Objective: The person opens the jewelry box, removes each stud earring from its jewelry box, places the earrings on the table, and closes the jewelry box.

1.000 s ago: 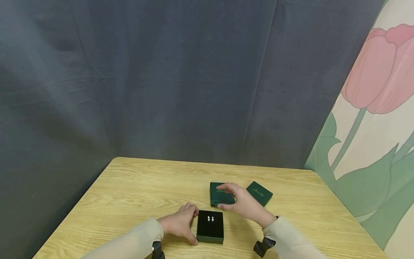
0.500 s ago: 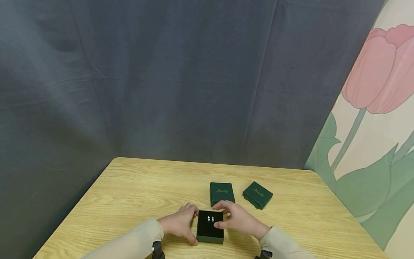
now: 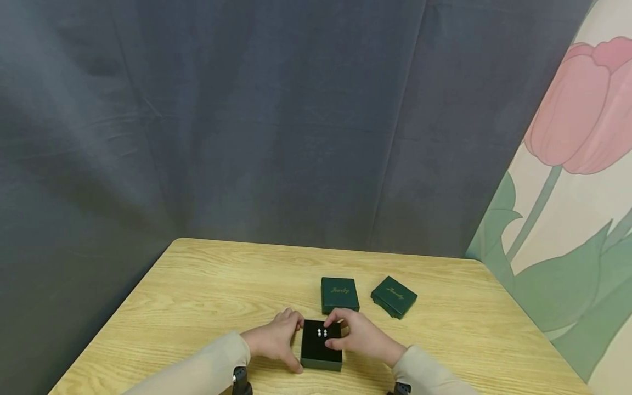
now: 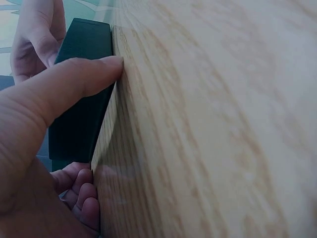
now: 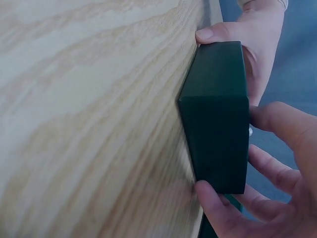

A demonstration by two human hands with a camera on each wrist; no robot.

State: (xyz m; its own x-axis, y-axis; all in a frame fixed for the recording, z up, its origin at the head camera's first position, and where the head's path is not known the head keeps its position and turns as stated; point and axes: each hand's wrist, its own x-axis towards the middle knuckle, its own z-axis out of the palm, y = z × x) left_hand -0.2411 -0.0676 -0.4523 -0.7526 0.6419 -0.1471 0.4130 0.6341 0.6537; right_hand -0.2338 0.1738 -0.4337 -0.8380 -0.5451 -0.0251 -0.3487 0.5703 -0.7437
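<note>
Left hand (image 3: 274, 341): curled against the left side of the open box (image 3: 321, 344); thumb at the near left corner, fingers at the far left corner. The left wrist view shows the thumb (image 4: 74, 79) pressed on the box wall. It grips the box and has held this position through the last second.

Right hand (image 3: 357, 336): closed around the right side of the open box, thumb over the dark insert just beside the earrings (image 3: 322, 332), index finger curled over the far edge. The right wrist view shows a finger under the box's lower corner and others along its side. A second ago this hand was well beyond the box, over the nearer lid (image 3: 339, 294); it has since come back to the box.

Open box: on the table (image 3: 207, 285), between the two hands, touching both, flat on the wood.

Earrings: two small pale studs side by side in the insert, just beyond the right thumb.

Nearer lid: flat on the table, beyond the right hand, untouched now.

Second green piece (image 3: 394, 296): beyond and to the right of the right hand, apart from the lid, turned at an angle.

Meaning of the change: the lid appears set aside; judged from the grip, both hands now attend to the box and its earrings.
</note>
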